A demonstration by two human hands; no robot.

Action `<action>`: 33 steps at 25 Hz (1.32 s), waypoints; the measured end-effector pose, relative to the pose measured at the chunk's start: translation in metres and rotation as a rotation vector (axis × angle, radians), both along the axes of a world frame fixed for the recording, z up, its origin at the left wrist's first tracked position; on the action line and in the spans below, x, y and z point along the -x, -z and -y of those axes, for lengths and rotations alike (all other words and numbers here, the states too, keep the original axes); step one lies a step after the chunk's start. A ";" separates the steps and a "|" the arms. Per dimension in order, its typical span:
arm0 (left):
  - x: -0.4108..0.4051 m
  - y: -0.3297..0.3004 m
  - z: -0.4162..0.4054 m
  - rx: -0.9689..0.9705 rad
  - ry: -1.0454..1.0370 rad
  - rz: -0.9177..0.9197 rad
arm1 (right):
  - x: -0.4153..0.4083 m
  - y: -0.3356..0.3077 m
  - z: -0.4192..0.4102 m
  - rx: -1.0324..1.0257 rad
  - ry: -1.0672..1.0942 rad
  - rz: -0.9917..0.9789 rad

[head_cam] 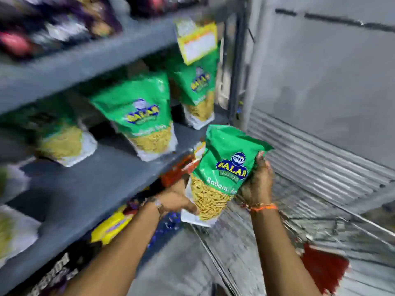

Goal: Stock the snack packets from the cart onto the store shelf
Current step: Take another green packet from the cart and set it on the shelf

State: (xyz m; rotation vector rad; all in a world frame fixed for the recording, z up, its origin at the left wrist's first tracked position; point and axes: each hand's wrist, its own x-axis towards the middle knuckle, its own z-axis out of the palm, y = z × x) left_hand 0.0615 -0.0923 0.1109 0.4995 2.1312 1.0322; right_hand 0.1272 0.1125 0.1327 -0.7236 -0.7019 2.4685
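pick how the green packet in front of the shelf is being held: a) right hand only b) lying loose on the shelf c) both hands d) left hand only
c, the left hand grips the lower left of the green packet and the right hand holds its right edge, off the shelf.

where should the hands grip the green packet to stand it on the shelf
Grip the green packet by its two long side edges, as the left hand and right hand do now, coming from the front: it is flat, and this leaves its white base free.

4 green snack packets [224, 167] show: 3 on the shelf [102, 167], 1 in 2 hands [257, 184].
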 end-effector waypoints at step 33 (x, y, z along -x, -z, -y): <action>0.111 -0.130 0.234 -1.124 -1.255 -0.499 | 0.170 -0.027 0.246 -1.085 -1.027 -0.251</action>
